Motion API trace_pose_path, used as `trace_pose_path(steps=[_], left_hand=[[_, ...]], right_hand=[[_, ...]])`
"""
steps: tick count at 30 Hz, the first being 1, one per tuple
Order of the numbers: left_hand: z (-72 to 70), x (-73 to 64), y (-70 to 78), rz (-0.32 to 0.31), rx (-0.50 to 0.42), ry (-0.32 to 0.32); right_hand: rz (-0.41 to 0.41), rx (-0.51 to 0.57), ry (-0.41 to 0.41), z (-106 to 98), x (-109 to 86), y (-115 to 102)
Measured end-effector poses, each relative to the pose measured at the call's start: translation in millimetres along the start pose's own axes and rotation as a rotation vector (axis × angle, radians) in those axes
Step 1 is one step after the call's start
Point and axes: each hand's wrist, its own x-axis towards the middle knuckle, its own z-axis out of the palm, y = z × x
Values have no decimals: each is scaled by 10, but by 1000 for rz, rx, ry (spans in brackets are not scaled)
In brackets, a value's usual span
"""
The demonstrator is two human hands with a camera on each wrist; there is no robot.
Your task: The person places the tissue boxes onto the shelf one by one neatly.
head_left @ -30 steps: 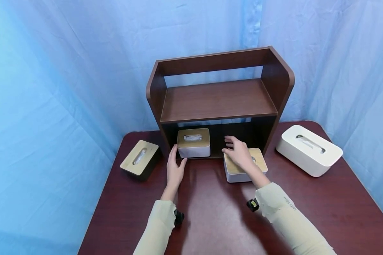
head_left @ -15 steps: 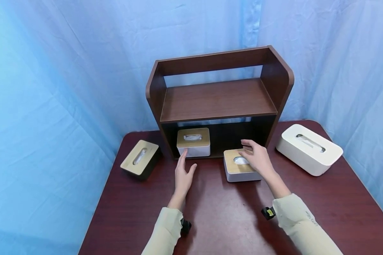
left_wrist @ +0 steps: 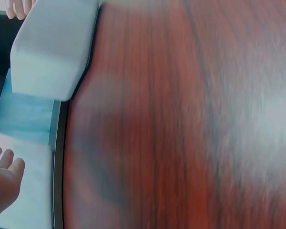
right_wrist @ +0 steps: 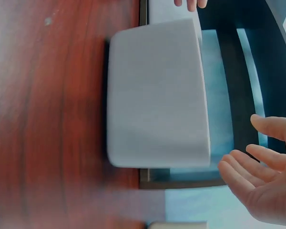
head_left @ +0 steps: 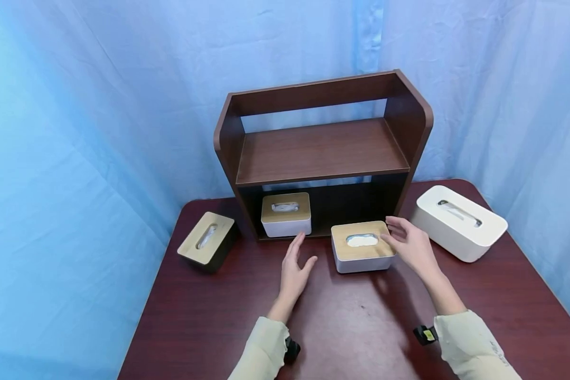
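A white tissue box with a wooden lid [head_left: 380,231] sits on the table just before the shelf's lower right part. My right hand [head_left: 410,245] is at its right edge, fingers loosely spread and holding nothing; in the right wrist view this hand [right_wrist: 267,171] appears beside the box [right_wrist: 157,95]. To the left of that box my left hand [head_left: 294,274] hovers over the table, fingers apart, nothing in it. A second wooden-lidded white tissue box [head_left: 286,228] stands in the left of the lower compartment, just beyond the left fingertips.
The dark brown two-tier shelf [head_left: 323,150] stands at the back of the reddish-brown table [head_left: 209,327]. A black tissue box with a wooden lid [head_left: 214,240] lies left of it, and a larger white tissue box [head_left: 461,227] lies right. Blue curtains [head_left: 123,105] hang around the table.
Both hands have moved right and nearer the person: the left away from the shelved tissue box, the right across the front tissue box to its right edge. The boxes stay in place.
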Motion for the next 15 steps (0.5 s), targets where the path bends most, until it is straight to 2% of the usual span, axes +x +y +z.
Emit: trace_pose_path(steps=[7,11,15], left_hand=[[172,-21,35,-48,-70,-31],[275,-20,37,-68,-100,-47],[370,-9,45,-94,-117,-63]], right_hand=[[29,-5,-4,-97,-129,211],[43,-16,-21,-97,-203,334],[59,17,-29,-75,-267,404]])
